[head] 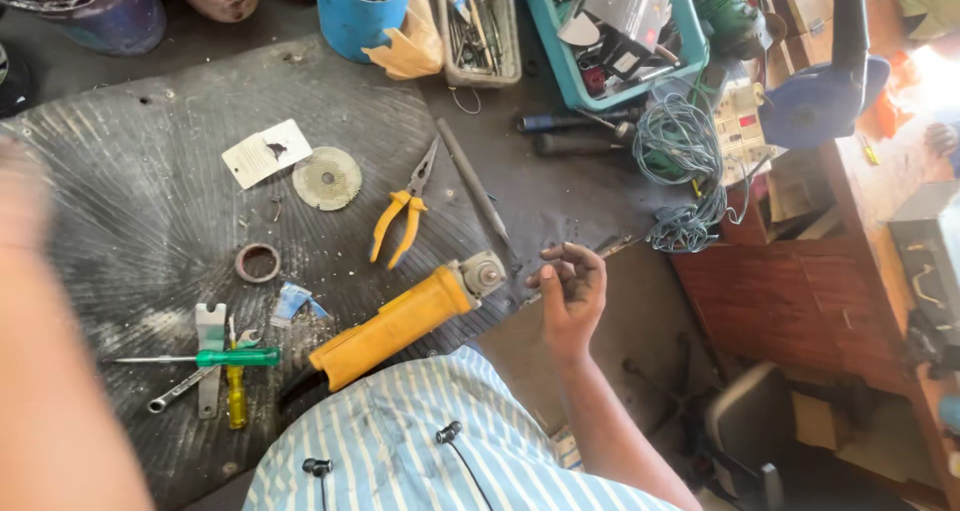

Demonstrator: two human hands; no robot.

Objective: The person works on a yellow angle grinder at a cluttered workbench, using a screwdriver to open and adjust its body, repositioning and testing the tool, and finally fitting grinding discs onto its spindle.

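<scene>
The right hand point(570, 289) hovers at the table point(120, 201) edge, fingers curled loosely together around nothing visible. Just at its nine o'clock lies the yellow grinder point(400, 323), its spindle bare; one disc point(327, 178) rests apart at eleven o'clock, unmounted. One pair of pliers point(400, 216) lies between. Two screwdrivers point(215, 358) cross far left. The left hand point(20, 201) is blurred; its grip cannot be told.
</scene>
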